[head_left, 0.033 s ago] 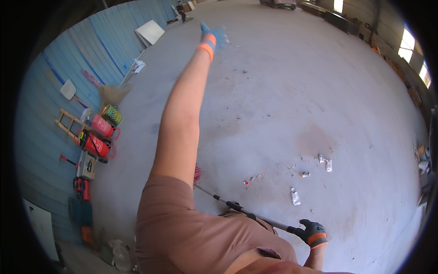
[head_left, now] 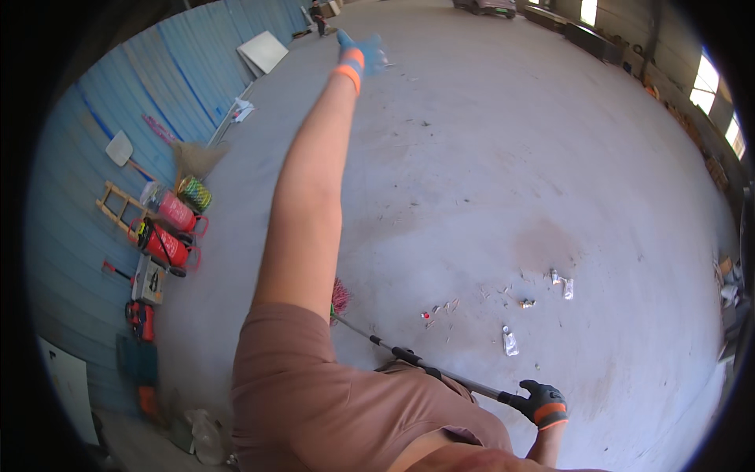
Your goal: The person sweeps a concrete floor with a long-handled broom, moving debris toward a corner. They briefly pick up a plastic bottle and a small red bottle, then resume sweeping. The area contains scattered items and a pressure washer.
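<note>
My left arm reaches far forward over the grey floor. My left hand (head_left: 362,55), in a blue glove with an orange cuff, holds nothing; its thumb and fingers are spread, slightly blurred. Low at the right, my right hand (head_left: 543,403), in a dark glove with an orange cuff, is wrapped round the end of a long grey-and-black pole. The pole belongs to a mop (head_left: 464,381) and runs across in front of my body to the left. Its pinkish-red shaggy head (head_left: 340,299) shows beside my left upper arm, which partly hides it.
Small litter (head_left: 527,303) and a crumpled clear wrapper (head_left: 510,341) lie on the floor ahead. Red wheeled extinguishers (head_left: 167,245), a wooden ladder (head_left: 118,203), a shovel (head_left: 119,149) and boxes line the blue wall at left. Far off are a person (head_left: 318,17) and a car (head_left: 487,7).
My left hand and forearm have shifted slightly left. A little more of the mop's head shows beside the arm. My right hand keeps its hold on the pole.
</note>
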`<state>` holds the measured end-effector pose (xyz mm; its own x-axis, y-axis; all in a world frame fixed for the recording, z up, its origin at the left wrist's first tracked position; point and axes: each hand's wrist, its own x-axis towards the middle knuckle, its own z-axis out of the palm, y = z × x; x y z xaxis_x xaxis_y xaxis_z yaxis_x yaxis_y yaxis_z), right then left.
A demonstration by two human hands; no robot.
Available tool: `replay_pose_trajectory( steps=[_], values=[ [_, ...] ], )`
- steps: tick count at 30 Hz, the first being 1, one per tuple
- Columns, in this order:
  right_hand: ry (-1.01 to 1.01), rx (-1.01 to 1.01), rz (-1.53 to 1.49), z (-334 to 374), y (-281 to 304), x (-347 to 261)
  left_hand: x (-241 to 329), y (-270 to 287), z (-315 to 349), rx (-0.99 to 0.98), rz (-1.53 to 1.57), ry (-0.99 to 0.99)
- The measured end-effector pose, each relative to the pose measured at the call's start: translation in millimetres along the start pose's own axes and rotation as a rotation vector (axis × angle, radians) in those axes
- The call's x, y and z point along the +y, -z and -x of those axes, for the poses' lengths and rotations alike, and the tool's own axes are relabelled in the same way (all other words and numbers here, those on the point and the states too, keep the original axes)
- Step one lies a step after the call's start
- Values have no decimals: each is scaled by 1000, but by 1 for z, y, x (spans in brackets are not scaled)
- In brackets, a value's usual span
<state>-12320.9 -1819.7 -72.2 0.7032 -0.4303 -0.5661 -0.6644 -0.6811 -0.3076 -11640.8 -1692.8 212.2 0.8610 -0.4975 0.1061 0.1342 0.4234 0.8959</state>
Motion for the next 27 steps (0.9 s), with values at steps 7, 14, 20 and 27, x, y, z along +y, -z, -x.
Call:
replay_pose_trajectory(
  steps=[7,14,20,27],
  values=[
    [100,-202,127,-32,14,-63,11,345,29,220,339,-118],
    [-14,-189,119,-35,6,-65,-74,466,212,1078,-331,194],
    [-40,-333,66,-43,10,-75,66,524,283,931,-472,137],
    [316,-252,166,-31,26,-112,-134,567,360,924,-411,-18]
  ],
)
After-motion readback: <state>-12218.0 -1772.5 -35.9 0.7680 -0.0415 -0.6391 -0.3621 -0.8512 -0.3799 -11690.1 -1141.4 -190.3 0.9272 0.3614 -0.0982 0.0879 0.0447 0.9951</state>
